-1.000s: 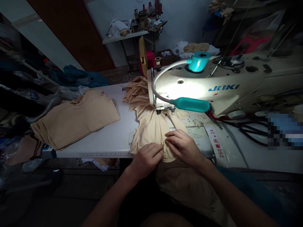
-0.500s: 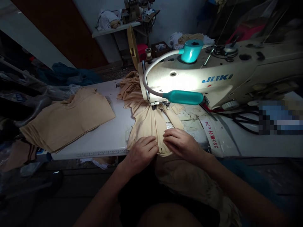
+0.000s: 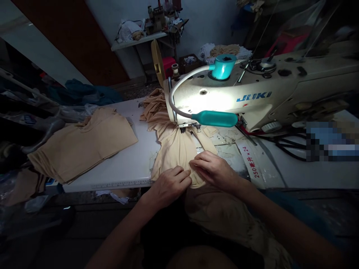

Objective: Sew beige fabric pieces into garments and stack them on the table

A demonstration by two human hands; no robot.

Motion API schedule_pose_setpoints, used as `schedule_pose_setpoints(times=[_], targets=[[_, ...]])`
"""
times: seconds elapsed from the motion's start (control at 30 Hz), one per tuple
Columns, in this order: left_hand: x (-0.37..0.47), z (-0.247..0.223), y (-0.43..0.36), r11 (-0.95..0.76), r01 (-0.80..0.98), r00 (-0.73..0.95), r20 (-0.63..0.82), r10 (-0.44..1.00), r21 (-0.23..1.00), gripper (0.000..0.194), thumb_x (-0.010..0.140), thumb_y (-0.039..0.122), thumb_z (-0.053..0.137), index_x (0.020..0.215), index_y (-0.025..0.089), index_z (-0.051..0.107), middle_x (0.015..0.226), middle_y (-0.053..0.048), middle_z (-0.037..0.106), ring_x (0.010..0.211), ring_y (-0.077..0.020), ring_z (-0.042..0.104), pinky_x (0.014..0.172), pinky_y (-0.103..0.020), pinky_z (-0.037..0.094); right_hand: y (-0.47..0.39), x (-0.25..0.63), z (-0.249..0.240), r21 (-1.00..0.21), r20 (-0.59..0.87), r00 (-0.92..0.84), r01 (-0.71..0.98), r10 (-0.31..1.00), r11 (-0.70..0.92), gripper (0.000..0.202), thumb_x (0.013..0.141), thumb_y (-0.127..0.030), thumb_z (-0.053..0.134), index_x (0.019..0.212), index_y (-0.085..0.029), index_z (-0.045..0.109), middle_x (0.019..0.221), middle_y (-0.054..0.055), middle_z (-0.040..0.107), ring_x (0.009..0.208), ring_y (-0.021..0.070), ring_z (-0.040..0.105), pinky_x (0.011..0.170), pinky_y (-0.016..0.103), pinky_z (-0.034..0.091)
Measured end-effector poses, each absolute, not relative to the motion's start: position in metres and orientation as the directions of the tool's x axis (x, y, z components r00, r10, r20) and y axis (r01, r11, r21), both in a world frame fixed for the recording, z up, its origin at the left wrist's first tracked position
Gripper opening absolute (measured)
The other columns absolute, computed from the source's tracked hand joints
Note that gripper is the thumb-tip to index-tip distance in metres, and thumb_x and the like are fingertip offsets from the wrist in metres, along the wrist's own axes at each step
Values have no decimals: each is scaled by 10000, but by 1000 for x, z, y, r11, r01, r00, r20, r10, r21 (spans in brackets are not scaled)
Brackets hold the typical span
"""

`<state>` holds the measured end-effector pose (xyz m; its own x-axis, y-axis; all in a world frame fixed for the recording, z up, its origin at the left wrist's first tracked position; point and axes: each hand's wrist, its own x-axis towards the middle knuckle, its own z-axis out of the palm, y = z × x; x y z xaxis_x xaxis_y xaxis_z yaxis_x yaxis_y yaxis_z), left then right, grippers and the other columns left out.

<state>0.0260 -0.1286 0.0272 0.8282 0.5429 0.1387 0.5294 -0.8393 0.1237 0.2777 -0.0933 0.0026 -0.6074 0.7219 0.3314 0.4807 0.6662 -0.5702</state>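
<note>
Beige fabric [image 3: 174, 147] runs from under the needle area of a JUKI sewing machine [image 3: 207, 97] to the table's front edge. My left hand [image 3: 174, 184] pinches the fabric near that edge, fingers curled and pointing right. Close beside it, my right hand [image 3: 214, 169] grips the same cloth with bent fingers, and its fingertips almost meet the left ones. A ribbed edge of the fabric shows between and below the hands. What lies under the fingertips is hidden. A teal lamp [image 3: 215, 118] lights the machine head.
A stack of beige fabric pieces [image 3: 84, 145] lies on the white table [image 3: 112, 175] at left. Bunched cloth [image 3: 154, 106] sits behind the needle. Black cables [image 3: 283, 142] and a plastic sheet with red print [image 3: 254, 164] are at right. Another machine [image 3: 157, 18] stands behind.
Both hands have drawn closer together on the fabric, the left shifting slightly right and the right slightly left. The cloth between them is more gathered. The view has tilted a little.
</note>
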Motion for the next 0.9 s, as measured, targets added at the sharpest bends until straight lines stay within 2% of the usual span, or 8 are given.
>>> schedule_pose_setpoints(times=[0.23, 0.33, 0.43, 0.53, 0.6, 0.7, 0.8, 0.9], targets=[[21, 25, -130, -825, 520, 804, 199, 560, 222, 150, 1063, 125, 524, 1083, 196, 654, 1315, -101, 730, 1162, -246, 660, 911, -364, 608, -98, 277, -4, -443, 327, -644, 542, 692, 714, 296, 1090, -192, 510, 1318, -239, 692, 1079, 103, 669, 991, 248, 601, 829, 376, 508], [23, 33, -129, -791, 520, 778, 203, 595, 323, 51, 1025, 228, 608, 1039, 204, 650, 1151, -101, 749, 1082, -247, 671, 870, -361, 595, -100, 277, -8, -372, 330, -658, 568, 677, 734, 298, 1086, -221, 539, 1345, -253, 681, 1113, 107, 670, 1009, 255, 598, 837, 391, 494], [26, 38, -123, -735, 532, 743, 184, 643, 421, 220, 968, 413, 715, 919, 218, 626, 891, -57, 692, 924, -244, 665, 801, -362, 570, -101, 278, -13, -349, 338, -664, 570, 667, 744, 341, 1082, -220, 539, 1402, -257, 650, 1161, 119, 685, 1030, 266, 614, 853, 415, 515], [29, 33, -110, -684, 577, 656, 246, 713, 445, 203, 1028, 391, 667, 927, 216, 640, 871, -49, 687, 894, -229, 678, 830, -363, 568, -101, 279, -16, -330, 372, -658, 566, 655, 756, 391, 1081, -200, 526, 1455, -273, 617, 1339, 141, 685, 1191, 304, 637, 938, 467, 556], [30, 24, -98, -651, 635, 568, 319, 759, 417, 135, 1089, 281, 564, 1077, 201, 672, 1089, -91, 743, 1051, -232, 701, 950, -375, 569, -101, 278, -17, -298, 412, -659, 556, 630, 776, 392, 1079, -199, 541, 1458, -267, 616, 1482, 147, 644, 1346, 332, 604, 1028, 509, 562], [32, 13, -79, -611, 736, 508, 358, 783, 293, 257, 1092, 204, 527, 1323, 182, 638, 1450, -129, 666, 1314, -264, 625, 1099, -425, 524, -101, 277, -16, -254, 431, -674, 547, 600, 798, 353, 1076, -215, 575, 1423, -235, 635, 1529, 144, 638, 1415, 343, 590, 1078, 528, 571], [34, 8, -69, -592, 789, 527, 317, 789, 164, 333, 1078, 235, 569, 1405, 190, 612, 1464, -113, 674, 1263, -278, 626, 1055, -447, 530, -102, 276, -14, -235, 416, -686, 552, 596, 800, 346, 1085, -224, 564, 1423, -228, 638, 1498, 138, 669, 1399, 343, 618, 1057, 528, 599], [33, 7, -66, -597, 795, 546, 305, 780, 104, 343, 1076, 224, 557, 1412, 186, 619, 1419, -107, 705, 1184, -274, 633, 1025, -444, 524, -101, 276, -12, -235, 399, -694, 554, 599, 799, 355, 1090, -232, 564, 1437, -226, 639, 1506, 138, 665, 1409, 339, 615, 1069, 529, 600]])
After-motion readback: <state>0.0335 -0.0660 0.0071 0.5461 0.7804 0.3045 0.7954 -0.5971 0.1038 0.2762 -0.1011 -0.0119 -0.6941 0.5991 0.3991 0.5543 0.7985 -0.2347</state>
